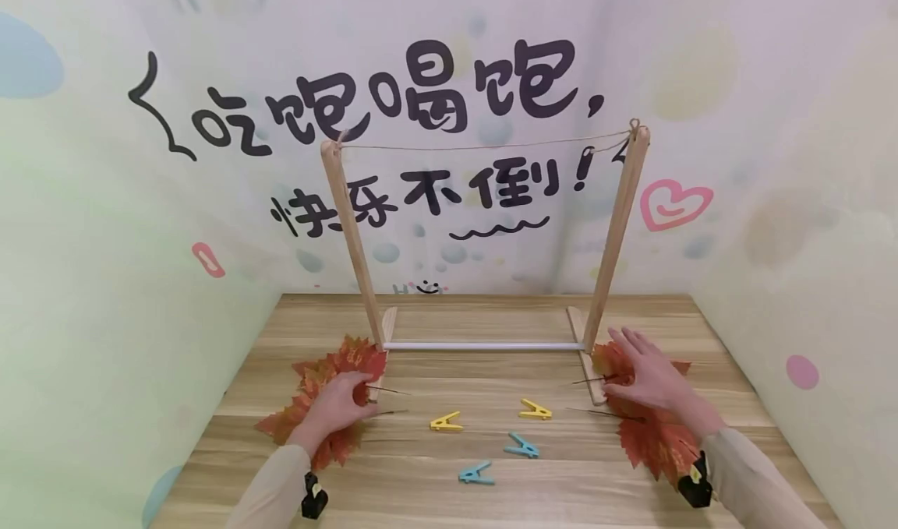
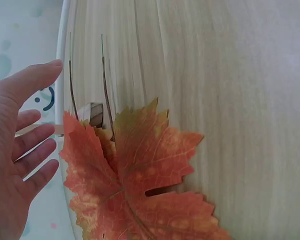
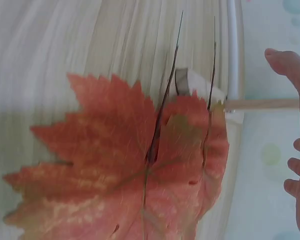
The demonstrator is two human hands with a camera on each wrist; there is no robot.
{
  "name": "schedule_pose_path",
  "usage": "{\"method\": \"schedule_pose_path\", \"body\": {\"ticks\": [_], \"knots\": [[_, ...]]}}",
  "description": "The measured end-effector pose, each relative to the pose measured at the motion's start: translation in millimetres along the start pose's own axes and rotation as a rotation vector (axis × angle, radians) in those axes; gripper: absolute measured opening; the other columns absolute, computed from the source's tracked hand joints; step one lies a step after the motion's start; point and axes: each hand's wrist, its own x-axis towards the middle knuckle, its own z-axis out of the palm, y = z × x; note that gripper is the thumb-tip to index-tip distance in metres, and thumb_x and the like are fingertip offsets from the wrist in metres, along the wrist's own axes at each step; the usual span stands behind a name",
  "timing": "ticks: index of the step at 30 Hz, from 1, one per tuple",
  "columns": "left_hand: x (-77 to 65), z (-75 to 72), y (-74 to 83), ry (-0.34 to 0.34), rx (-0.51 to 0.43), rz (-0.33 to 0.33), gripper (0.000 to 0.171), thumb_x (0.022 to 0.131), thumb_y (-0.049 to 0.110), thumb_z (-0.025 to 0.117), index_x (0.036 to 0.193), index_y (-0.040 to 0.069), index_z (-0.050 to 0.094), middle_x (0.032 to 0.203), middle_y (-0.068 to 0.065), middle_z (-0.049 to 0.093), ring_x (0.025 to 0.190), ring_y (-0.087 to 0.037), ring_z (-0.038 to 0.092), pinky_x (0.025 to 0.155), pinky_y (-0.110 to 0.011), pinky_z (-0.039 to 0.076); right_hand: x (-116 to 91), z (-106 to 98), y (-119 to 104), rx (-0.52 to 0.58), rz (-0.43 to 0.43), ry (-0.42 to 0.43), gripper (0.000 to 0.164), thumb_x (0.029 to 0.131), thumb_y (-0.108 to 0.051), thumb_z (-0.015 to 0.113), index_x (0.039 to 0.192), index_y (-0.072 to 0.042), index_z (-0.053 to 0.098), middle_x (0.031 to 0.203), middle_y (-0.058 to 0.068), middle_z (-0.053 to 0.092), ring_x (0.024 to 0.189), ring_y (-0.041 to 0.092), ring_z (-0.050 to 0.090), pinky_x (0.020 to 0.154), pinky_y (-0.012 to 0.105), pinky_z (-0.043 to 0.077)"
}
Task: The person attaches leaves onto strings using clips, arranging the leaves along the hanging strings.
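Observation:
My left hand (image 1: 340,399) hovers over red-orange artificial maple leaves (image 1: 281,420) on the left of the table, fingers loosely spread and holding nothing. In the left wrist view, its thumb and fingers stand apart beside a leaf (image 2: 155,165) with thin wire stems. On the other side, my right hand (image 1: 655,377) reaches over a second group of leaves (image 1: 655,439), its fingers extended. The right wrist view has those leaves (image 3: 105,150) with dark stems pointing away and the hand's thumb and fingertips at the right edge, nothing between them.
Between the hands lie yellow clothespins (image 1: 445,421) and blue clothespins (image 1: 522,446). Behind them stands a wooden frame with a left post (image 1: 354,248), a right post (image 1: 617,241), a white rod (image 1: 484,346) low across and a string (image 1: 456,149) tied along the top.

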Motion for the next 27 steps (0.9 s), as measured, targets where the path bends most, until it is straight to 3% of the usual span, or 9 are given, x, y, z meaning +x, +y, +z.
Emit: {"method": "schedule_pose_path", "body": {"ticks": [9,19,24,27], "knots": [[-0.2,6.4,2.2,-0.02,-0.076,0.003,0.044,0.068,0.024,0.079,0.102,0.0,0.065,0.097,-0.011,0.066,0.091,-0.025,0.06,0.078,-0.041,0.049,8.7,9.9,-15.6,0.031,-0.023,-0.015,0.09,0.069,-0.041,0.076,0.138,-0.002,0.034,0.136,0.026,0.034,0.119,0.047,0.035,0.088,0.061,0.036],[-1.3,17.3,2.8,-0.055,-0.098,-0.024,0.034,0.066,0.02,0.08,0.092,0.003,0.067,0.083,-0.002,0.064,0.077,-0.017,0.059,0.07,-0.034,0.05,13.5,19.9,-29.7,0.107,0.006,-0.039,0.086,0.069,-0.036,0.077,0.138,-0.005,0.034,0.132,0.024,0.04,0.118,0.043,0.038,0.086,0.059,0.039],[-2.2,22.0,-0.6,-0.039,-0.048,0.043,0.022,0.066,0.019,0.08,0.077,0.008,0.064,0.075,0.002,0.062,0.071,-0.013,0.057,0.066,-0.031,0.049,16.3,24.9,-40.6,0.133,-0.032,-0.019,0.085,0.068,-0.032,0.078,0.137,-0.006,0.036,0.131,0.025,0.041,0.116,0.043,0.04,0.084,0.058,0.04],[-2.3,23.8,-2.5,-0.017,-0.025,0.088,0.02,0.065,0.015,0.08,0.077,0.008,0.065,0.074,0.002,0.063,0.07,-0.013,0.059,0.065,-0.03,0.05,18.0,30.6,-46.0,0.113,-0.073,-0.001,0.085,0.067,-0.033,0.078,0.136,-0.004,0.037,0.13,0.024,0.042,0.116,0.043,0.04,0.086,0.057,0.04]]}}
